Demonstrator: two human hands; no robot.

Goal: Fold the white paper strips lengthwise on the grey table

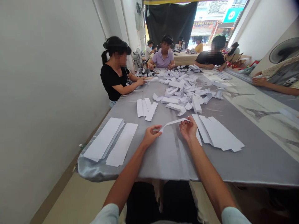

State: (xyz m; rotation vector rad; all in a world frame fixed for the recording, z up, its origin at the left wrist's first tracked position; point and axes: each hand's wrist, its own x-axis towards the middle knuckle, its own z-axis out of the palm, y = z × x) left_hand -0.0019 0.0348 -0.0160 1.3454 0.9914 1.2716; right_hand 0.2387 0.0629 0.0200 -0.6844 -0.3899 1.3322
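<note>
At the near end of a long counter (168, 158) draped in shiny grey cloth, two bare forearms reach forward from pale sleeves. The left hand (151, 135) and right hand (188, 129) are raised just above the cloth, a little apart. Each pinches one end of a narrow white paper strip (174, 123), which spans the space between them in a shallow curve.

Left of the hands lie a stack of long white paper (102, 138) and, just beside it, a second long stack (121, 144). On the right, a fanned pile of similar paper pieces (219, 133) lies close to the right hand. Straight ahead, a few strips (146, 109) sit side by side, and beyond them a loose heap of folded white paper pieces (182, 90) spreads across the middle of the counter.

Along the left wall, a person in a black top (113, 82) rests both hands near the heap. At the far end sit a person in a lilac polo shirt (163, 59) and a person in a black shirt (210, 57), with paper in front of them. Another person's forearm (273, 85) enters from the right edge. Behind them, more people sit at a second table (184, 58), before a dark curtain (171, 21) and a bright street.
</note>
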